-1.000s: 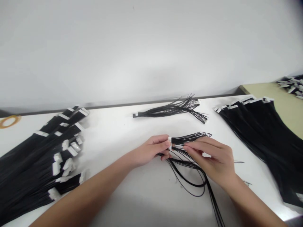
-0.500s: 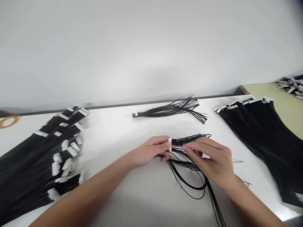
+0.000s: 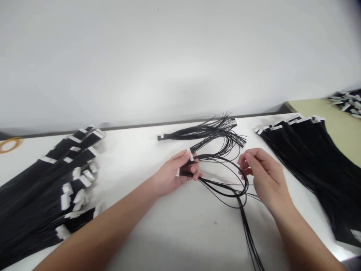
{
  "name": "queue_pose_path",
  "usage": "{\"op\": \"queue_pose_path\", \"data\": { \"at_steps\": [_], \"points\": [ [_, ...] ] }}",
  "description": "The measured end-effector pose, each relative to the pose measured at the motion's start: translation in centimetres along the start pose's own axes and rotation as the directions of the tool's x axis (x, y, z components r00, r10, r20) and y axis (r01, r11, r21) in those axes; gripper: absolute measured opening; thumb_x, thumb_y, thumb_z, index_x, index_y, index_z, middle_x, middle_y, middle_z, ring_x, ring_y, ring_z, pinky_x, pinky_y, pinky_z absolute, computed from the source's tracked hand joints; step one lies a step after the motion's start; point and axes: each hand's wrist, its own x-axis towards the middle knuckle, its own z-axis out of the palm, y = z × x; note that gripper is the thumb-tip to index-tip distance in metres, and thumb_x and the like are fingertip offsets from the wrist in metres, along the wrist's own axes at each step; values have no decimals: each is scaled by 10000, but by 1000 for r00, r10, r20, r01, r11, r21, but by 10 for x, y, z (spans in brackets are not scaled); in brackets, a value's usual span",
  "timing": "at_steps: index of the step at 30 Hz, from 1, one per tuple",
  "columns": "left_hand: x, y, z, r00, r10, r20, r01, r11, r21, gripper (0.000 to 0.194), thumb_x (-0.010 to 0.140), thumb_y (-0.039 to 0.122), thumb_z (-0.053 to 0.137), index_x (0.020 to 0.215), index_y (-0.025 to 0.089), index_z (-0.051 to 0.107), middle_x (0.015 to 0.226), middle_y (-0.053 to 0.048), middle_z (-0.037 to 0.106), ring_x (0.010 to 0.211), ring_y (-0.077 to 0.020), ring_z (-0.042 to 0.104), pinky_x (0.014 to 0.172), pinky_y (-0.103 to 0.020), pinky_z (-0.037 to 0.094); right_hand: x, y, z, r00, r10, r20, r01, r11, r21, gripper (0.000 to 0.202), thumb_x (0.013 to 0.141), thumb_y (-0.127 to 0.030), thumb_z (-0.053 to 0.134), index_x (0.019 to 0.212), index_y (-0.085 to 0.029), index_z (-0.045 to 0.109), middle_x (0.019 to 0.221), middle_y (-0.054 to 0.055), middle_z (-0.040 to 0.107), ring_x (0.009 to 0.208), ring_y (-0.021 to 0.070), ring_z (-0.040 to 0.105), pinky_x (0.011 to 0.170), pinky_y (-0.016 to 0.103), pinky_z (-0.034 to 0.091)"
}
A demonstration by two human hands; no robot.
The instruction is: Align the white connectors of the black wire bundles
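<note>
The right hand (image 3: 265, 177) has pulled back, half-curled, any hold unclear, leaving the left hand (image 3: 170, 174) alone pinching the white plug (image 3: 190, 154) and black wires (image 3: 199, 145).

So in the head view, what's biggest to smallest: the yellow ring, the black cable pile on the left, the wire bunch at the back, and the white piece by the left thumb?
1. Left cable pile
2. Back wire bunch
3. Yellow ring
4. White piece

Hands: 2, left hand (image 3: 172, 175) and right hand (image 3: 266, 177). Looped wire harness (image 3: 207, 156): 1; white end pieces (image 3: 190, 154) at left hand: 2. Splayed wire bundle (image 3: 186, 132): 1. Black cable piles (image 3: 307, 158): 3. Yellow ring (image 3: 19, 142): 1. Tabletops (image 3: 129, 150): 2.
</note>
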Motion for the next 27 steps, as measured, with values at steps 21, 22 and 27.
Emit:
{"op": "queue_pose_path", "data": {
  "at_steps": [21,22,27],
  "points": [
    [-4,1,-1,993,-96,-66,94,995,-26,234,879,405,501,950,187,546,1040,-101,684,1018,-207,615,921,-366,408,-22,7,32,771,-489,408,567,819,-90,203,842,-195,594,1029,-263,635,969,27,646,840,175,596,759,294,484],
    [-4,1,-1,994,-92,-51,90,995,-34,231,880,401,501,945,184,551,1038,-100,684,1016,-206,617,918,-361,409,-22,6,33,769,-489,411,576,810,-112,197,843,-201,593,1026,-258,638,965,28,650,829,176,599,744,294,487],
    [-3,-2,-3,997,-72,-7,72,997,-33,213,884,376,501,920,174,559,1002,-108,692,1019,-221,617,898,-361,407,-22,5,37,732,-536,421,655,724,-217,155,845,-215,588,986,-213,652,1006,58,660,810,205,612,696,318,494]
  ]
}}
